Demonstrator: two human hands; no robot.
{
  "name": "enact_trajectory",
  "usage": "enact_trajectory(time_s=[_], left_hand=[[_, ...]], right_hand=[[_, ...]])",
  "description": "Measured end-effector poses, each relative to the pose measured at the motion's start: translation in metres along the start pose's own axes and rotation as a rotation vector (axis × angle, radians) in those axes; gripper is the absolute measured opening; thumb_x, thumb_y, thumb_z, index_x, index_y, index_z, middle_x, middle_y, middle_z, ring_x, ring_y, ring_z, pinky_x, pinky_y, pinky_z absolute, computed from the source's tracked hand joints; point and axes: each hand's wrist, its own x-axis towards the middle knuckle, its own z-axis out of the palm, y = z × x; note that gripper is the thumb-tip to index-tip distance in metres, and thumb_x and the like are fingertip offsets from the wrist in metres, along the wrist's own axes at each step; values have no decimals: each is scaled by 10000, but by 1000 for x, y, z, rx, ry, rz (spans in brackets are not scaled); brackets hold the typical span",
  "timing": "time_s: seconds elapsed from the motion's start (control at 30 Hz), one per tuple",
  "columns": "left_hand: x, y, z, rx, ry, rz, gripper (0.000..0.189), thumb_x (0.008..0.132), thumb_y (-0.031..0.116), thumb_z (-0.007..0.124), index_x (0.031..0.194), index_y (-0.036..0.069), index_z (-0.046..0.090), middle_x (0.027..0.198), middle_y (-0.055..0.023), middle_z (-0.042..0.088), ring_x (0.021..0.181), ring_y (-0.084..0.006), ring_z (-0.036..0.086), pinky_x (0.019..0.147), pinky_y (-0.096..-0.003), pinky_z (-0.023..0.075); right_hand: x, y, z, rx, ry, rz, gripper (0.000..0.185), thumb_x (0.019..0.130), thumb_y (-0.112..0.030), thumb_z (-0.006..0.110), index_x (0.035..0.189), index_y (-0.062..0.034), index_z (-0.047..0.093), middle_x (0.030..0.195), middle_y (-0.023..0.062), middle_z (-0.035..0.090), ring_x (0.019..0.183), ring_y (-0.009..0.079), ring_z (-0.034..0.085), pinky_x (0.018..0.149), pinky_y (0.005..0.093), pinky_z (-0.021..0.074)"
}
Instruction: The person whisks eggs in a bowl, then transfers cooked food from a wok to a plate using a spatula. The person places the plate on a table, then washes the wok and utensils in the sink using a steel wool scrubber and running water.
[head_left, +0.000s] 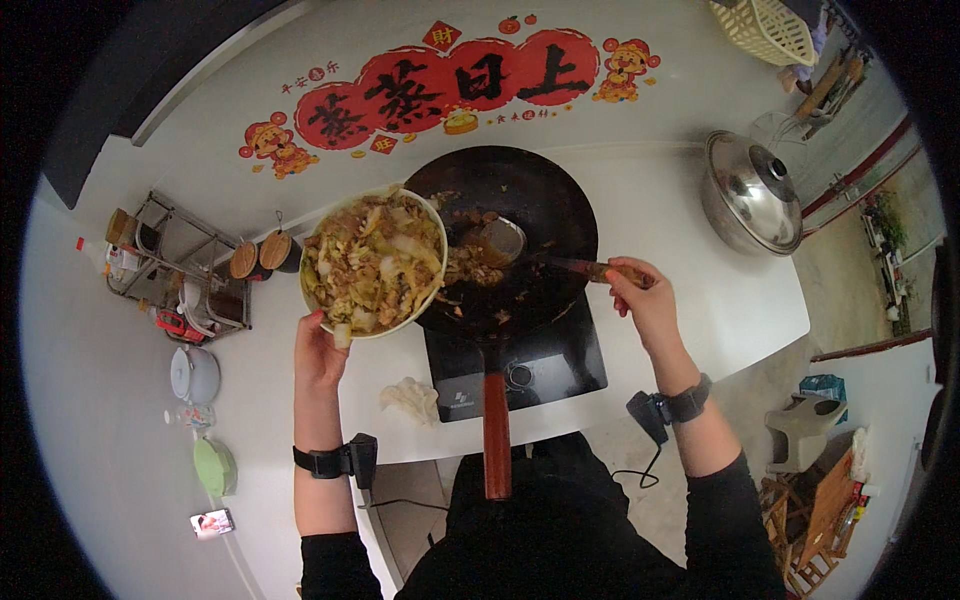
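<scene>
My left hand (322, 346) grips the lower rim of a bowl (442, 289) heaped with cooked cabbage and bits that look like meat (375, 255). The bowl is held up over the left edge of a black wok (551, 195). My right hand (645, 296) holds the brown handle of a metal ladle (505, 241), whose head lies in the wok beside leftover food and some sauce. The wok sits on a black induction cooktop (555, 360), with its wooden handle (496, 435) pointing towards me.
A crumpled white cloth or tissue (410, 400) lies left of the cooktop. Farther left are a metal rack (217, 300), lidded canisters (277, 251), a white pot (195, 375), a green container (214, 466) and a phone (212, 523). A steel pot with domed lid (752, 193) stands at right.
</scene>
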Motion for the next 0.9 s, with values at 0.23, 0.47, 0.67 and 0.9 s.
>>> enact_trajectory(time_s=[0.23,0.47,0.67,0.9], left_hand=[[-2,-1,-6,-7,105,15,395,776,126,551,1127,-24,451,1130,-111,532,1017,-235,529,888,-352,441],[-11,4,-6,29,98,51,402,759,153,540,1123,1,465,1130,-100,533,1033,-229,513,900,-333,413],[-22,12,-13,46,75,67,376,757,159,540,1100,14,489,1101,-86,547,1028,-216,511,880,-309,417],[-30,15,-28,-29,73,100,422,760,133,546,1138,-28,449,1145,-118,526,1043,-244,511,906,-360,423]], right_hand=[[22,-75,-11,-476,79,-397,192,819,-169,554,860,17,577,565,29,527,434,77,474,384,217,366],[62,-74,-1,-558,-4,-163,229,809,-194,530,770,20,602,605,117,598,516,164,591,458,276,466],[63,-14,25,176,-155,136,244,869,-169,457,1001,17,542,796,121,583,622,169,600,575,286,526],[55,8,24,561,-259,300,252,865,-103,419,1060,46,477,956,210,556,863,308,588,784,374,510]])
